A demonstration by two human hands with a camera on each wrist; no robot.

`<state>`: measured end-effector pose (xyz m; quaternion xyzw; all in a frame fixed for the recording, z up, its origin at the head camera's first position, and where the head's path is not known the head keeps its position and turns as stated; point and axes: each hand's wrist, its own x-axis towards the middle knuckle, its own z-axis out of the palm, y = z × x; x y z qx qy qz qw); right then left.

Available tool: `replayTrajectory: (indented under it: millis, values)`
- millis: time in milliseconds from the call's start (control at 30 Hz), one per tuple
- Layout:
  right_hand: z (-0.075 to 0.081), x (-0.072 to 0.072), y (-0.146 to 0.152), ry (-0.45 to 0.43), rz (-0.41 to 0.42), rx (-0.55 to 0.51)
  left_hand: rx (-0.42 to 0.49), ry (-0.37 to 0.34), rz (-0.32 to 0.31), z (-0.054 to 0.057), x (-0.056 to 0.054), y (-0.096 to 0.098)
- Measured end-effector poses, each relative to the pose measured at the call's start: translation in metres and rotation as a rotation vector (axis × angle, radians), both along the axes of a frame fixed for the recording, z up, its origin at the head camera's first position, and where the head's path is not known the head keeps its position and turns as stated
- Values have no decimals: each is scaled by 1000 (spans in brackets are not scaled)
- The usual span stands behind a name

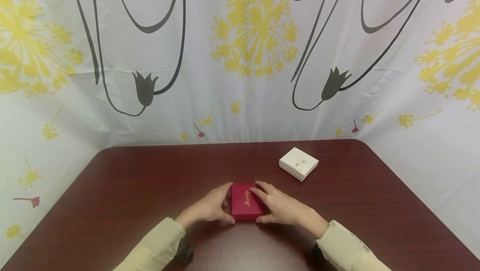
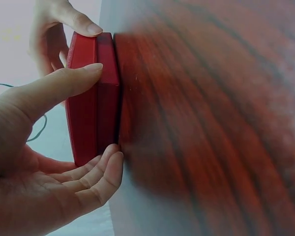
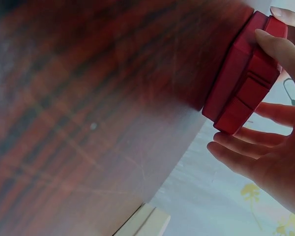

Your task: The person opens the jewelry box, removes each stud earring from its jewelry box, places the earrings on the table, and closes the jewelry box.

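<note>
A red jewelry box (image 1: pixel 241 208) with gold "Jewelry" lettering on its lid sits on the dark wooden table, between both hands. At its left side, my left hand (image 1: pixel 208 207) grips it, thumb on the near face and fingers round the far edge. From the right side my right hand (image 1: pixel 285 209) holds the same box, its thumb at the near corner and fingers reaching over the lid and far edge. In the left wrist view the lid seam of the red box (image 2: pixel 105 105) shows, with the lid on. The right wrist view shows the right hand's fingers (image 3: pixel 246 147) at the far edge.
A cream-white box (image 1: pixel 298 163) with a small printed design lies farther back on the right of the table. The brown table top (image 1: pixel 168 171) has rounded back corners. Behind it hangs a white curtain (image 1: pixel 210 108) with grey and yellow flower prints.
</note>
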<state>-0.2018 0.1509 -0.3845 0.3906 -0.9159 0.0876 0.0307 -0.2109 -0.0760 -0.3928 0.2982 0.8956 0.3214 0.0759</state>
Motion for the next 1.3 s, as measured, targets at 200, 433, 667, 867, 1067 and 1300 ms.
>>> replayTrajectory:
  millis: [200, 433, 667, 867, 1067, 1300]
  values:
    - [0, 0, 0, 1, 4, 5, 0, 4, 8, 0, 3, -2]
    - [1, 0, 1, -4, 4, 9, 14, -8, 1, -1, 4, -4]
    - [2, 1, 0, -12, 14, 13, 34, -9, -6, -3, 5, -5]
    - [1, 1, 1, -5, 23, 13, 47, -12, -10, -5, 6, -5]
    - [1, 2, 1, 8, 33, 14, 33, 5, -14, -7, 6, -4]
    - [2, 3, 0, 39, 45, 18, -5, 16, -28, -8, 7, -2]
